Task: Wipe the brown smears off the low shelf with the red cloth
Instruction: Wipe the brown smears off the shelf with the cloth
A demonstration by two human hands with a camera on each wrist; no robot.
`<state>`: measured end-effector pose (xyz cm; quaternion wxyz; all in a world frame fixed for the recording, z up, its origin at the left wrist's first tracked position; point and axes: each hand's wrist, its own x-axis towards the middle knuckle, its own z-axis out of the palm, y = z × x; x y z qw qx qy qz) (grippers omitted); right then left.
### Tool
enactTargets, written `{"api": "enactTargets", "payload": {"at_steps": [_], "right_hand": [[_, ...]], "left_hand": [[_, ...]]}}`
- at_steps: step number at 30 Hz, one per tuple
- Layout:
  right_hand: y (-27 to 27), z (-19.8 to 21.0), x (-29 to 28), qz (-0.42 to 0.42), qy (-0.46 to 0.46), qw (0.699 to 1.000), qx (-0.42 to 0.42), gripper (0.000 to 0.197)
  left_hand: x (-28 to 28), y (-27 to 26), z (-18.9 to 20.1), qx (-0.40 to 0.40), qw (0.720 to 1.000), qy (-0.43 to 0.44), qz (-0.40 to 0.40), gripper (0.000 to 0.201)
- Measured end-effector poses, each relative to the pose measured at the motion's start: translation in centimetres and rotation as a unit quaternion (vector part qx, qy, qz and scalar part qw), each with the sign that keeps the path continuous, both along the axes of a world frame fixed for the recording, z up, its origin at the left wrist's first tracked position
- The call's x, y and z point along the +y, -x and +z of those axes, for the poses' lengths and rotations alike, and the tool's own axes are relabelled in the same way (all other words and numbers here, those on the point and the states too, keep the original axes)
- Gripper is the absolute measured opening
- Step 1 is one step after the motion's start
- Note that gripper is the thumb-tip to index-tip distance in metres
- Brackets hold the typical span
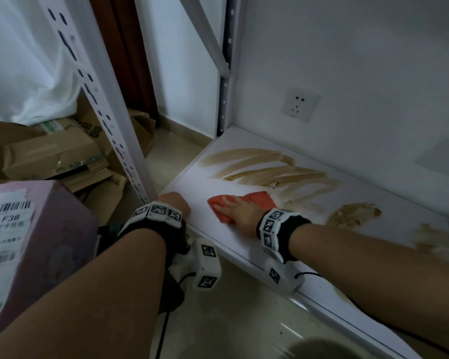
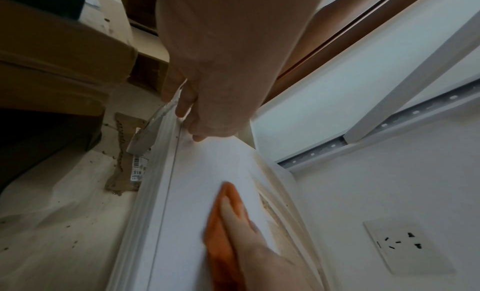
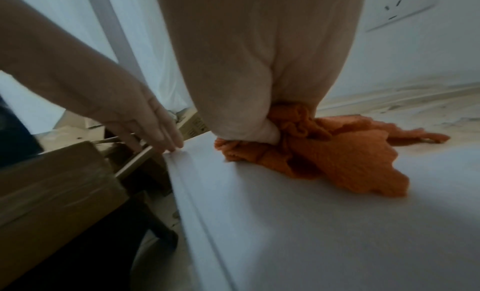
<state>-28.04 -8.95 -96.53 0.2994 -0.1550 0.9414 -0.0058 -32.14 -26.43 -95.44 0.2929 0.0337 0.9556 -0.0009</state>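
Down at floor level, the low shelf [image 1: 218,237] carries the red cloth [image 1: 254,200], which lies flat on the white board at the near edge of the brown smears [image 1: 270,169]. The right hand [image 1: 240,212] presses the cloth with its fingers [image 2: 231,209] laid straight and flat, not curled round it. The left hand [image 1: 175,203] rests on the shelf's front corner, fingers [image 3: 166,137] extended and holding nothing. Progress, as judged: the strip nearest the front edge is clean, while long streaks toward the wall and separate patches further right remain, so most of the wiping is still to do. Only the head view shows the full extent of the smears. The right wrist view shows the cloth bunched under the palm, and the left wrist view shows the fingers lying along it.
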Motion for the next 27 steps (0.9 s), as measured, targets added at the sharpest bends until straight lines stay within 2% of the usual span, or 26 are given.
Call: {"api": "enactTargets", "payload": {"at_steps": [3, 6, 9, 14, 17, 20, 23, 25, 27], "right_hand": [[-0.2, -0.1, -2.0, 0.046, 0.011, 0.999, 0.016, 0.063], [1.2, -0.1, -3.4, 0.056, 0.017, 0.998, 0.026, 0.061], [2.6, -0.2, -3.5, 0.044, 0.011, 0.999, 0.029, 0.062], [2.4, -0.7, -2.4, 0.026, -0.002, 0.999, 0.033, 0.061], [1.3, -1.0, -1.7, 0.027, 0.016, 0.998, 0.050, 0.068], [0.2, -0.9, -0.9, 0.039, 0.055, 0.994, 0.080, 0.081], [-0.5, -0.5, 0.9, 0.055, 0.047, 0.992, 0.102, 0.069], [-0.9, -0.4, 1.9, 0.040, 0.025, 0.992, 0.119, 0.063], [-1.3, -0.8, 2.3, 0.001, 0.028, 0.994, 0.106, 0.062]], "left_hand": [[0.1, 0.1, 0.1, -0.001, 1.000, -0.007, 0.012, 0.037], [0.1, 0.0, 0.3, 0.008, 0.999, 0.007, -0.031, 0.037], [0.3, 0.2, 0.1, 0.017, 1.000, -0.010, 0.000, 0.038], [0.3, 0.8, 0.4, 0.040, 0.999, 0.000, 0.006, 0.035], [0.3, 1.3, 0.1, 0.036, 0.999, -0.002, 0.005, 0.032], [0.9, 1.1, 0.5, 0.065, 0.997, -0.033, -0.006, 0.033], [2.1, 0.6, 1.0, 0.105, 0.986, -0.108, -0.073, 0.035], [3.2, 0.5, 1.2, 0.108, 0.979, -0.108, -0.136, 0.033], [4.4, 0.4, 1.4, 0.102, 0.976, -0.093, -0.166, 0.035]]}}
